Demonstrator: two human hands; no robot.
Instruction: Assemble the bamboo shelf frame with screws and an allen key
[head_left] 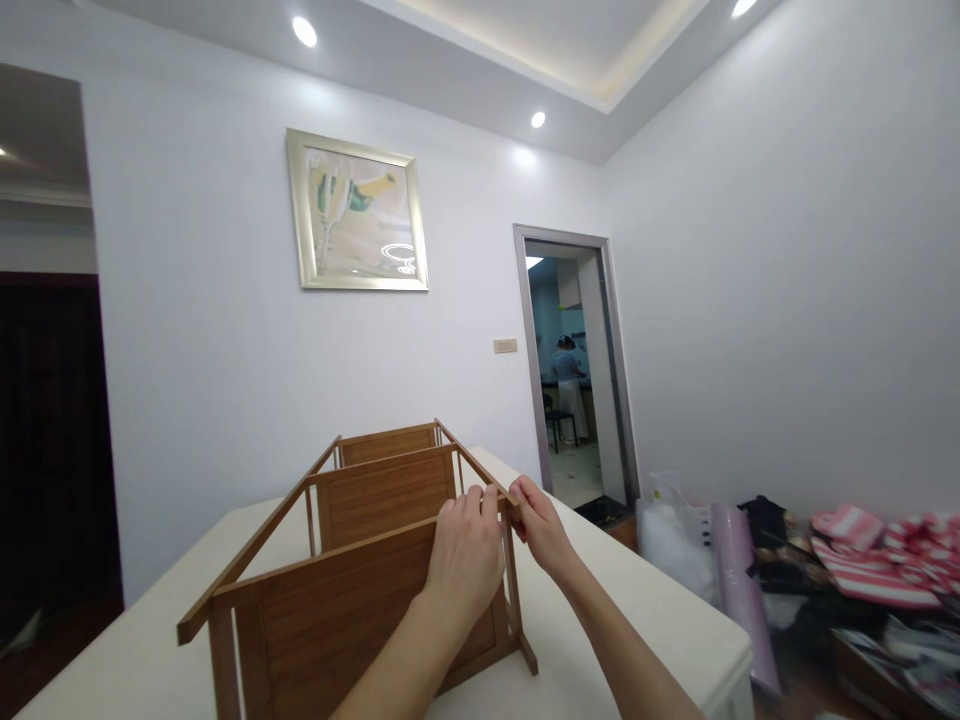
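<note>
A brown wooden shelf [337, 610] lies on its side on a white table [637, 610], its several panels standing upright between long side rails. My left hand [469, 545] is closed over the top edge of the nearest panel, close to its right corner. Right beside it, my right hand [541, 530] is closed around the side rail where it meets that panel. The fingers hide the joint, and I cannot see whether anything small is between them. The left side rail [262, 545] is untouched and sticks out past the nearest panel.
Bagged goods [671, 545], a purple roll [739, 590] and pink striped cloth [862, 555] are heaped on the right. Beyond a doorway [529, 360] a person [568, 375] stands in another room. A framed picture [360, 215] hangs on the wall.
</note>
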